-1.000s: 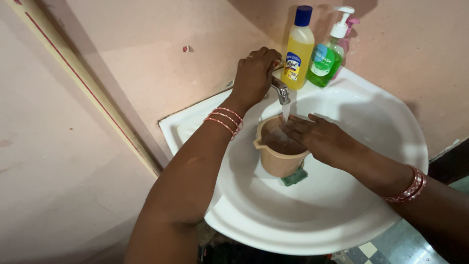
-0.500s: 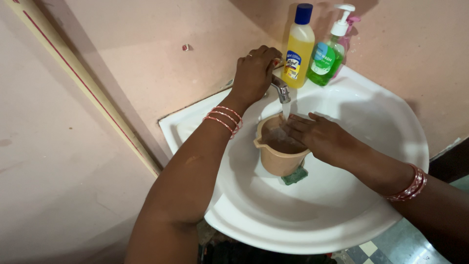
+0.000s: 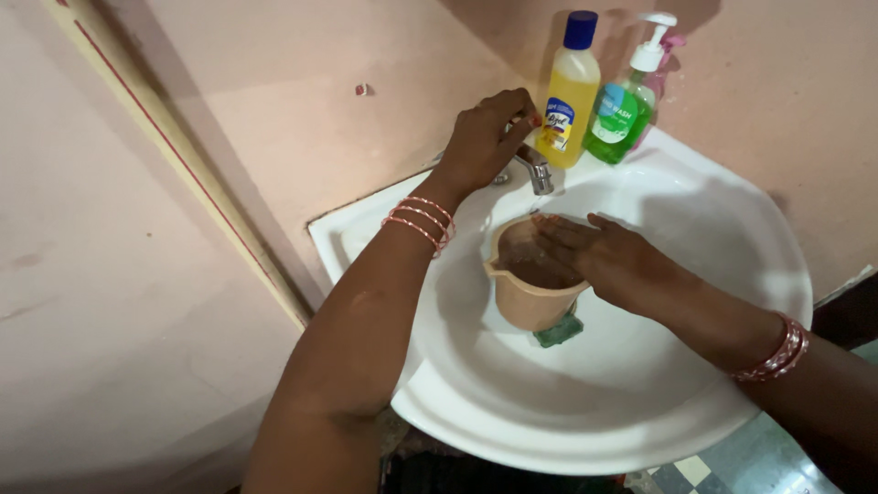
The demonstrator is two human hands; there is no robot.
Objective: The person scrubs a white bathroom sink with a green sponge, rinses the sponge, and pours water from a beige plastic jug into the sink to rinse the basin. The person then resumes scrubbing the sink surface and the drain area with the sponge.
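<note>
Top centre, the left hand (image 3: 485,137) curls closed around the metal tap (image 3: 535,169). The right hand (image 3: 599,256) lies flat, fingers spread, across the tan plastic jug (image 3: 526,297) in the glossy white basin (image 3: 695,402).

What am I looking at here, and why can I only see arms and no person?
The camera sits on the person's head and looks down, so you see only their two arms and hands, the way they see them. There is just this one view. Below is a white sink fixed to a pink wall. The left hand is up on the metal tap. The right hand rests on the rim of a brown plastic mug, with fingers reaching over its opening. The mug stands in the sink under the tap and has liquid in it. A green scrub pad peeks out from under it. At the back of the sink stand a yellow bottle with a blue cap and a green pump bottle. Both wrists wear bangles.
</note>
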